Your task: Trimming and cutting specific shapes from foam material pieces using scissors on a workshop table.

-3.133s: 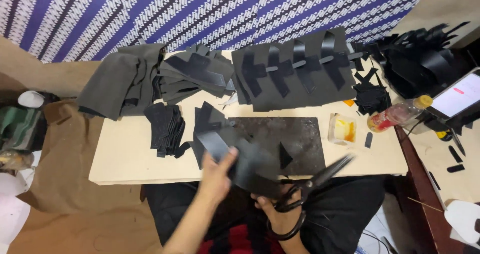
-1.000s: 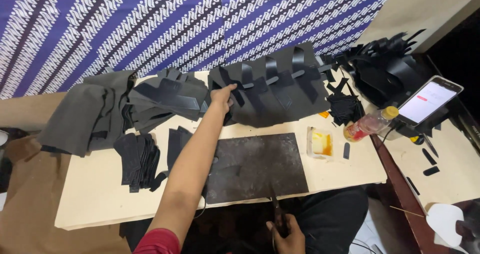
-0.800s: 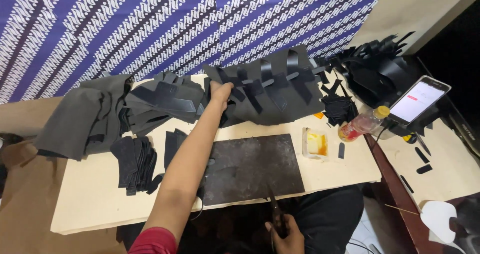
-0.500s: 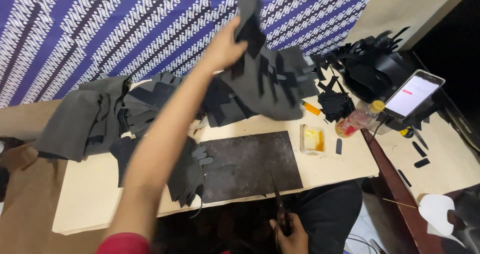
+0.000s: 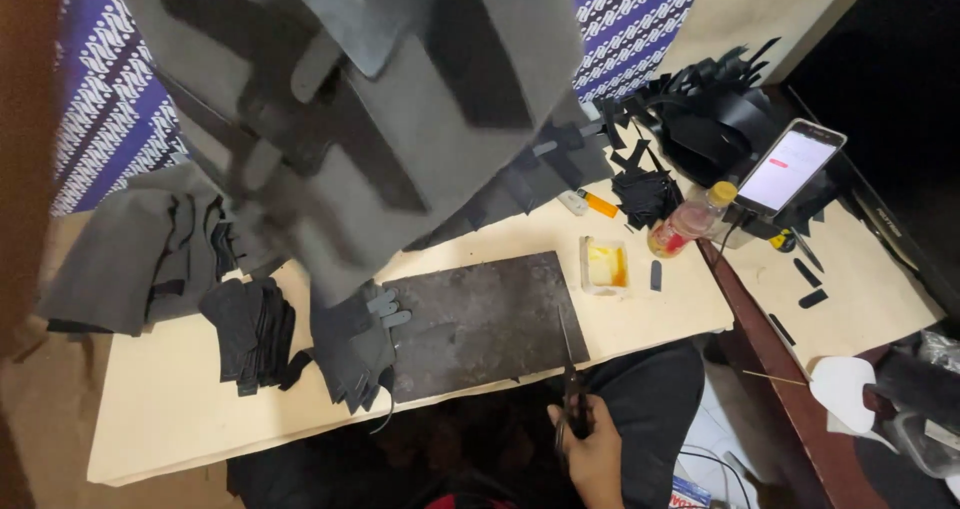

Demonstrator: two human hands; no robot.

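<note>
Grey cut sheet (image 5: 400, 119) now raised close to the camera, left hand hidden; right hand (image 5: 590, 449) gripping scissors (image 5: 572, 389).

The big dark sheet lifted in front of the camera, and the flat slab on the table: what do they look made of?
Dark sheet: probably matte grey-black synthetic leather or felt; it hangs limp, with cut slits. Slab: rigid and flat, with a scuffed, mottled surface, perhaps a cutting board of stone or metal; unclear.

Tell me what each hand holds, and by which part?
Right hand holds scissors by the handles. Left hand is hidden; its hold cannot be told.
</note>
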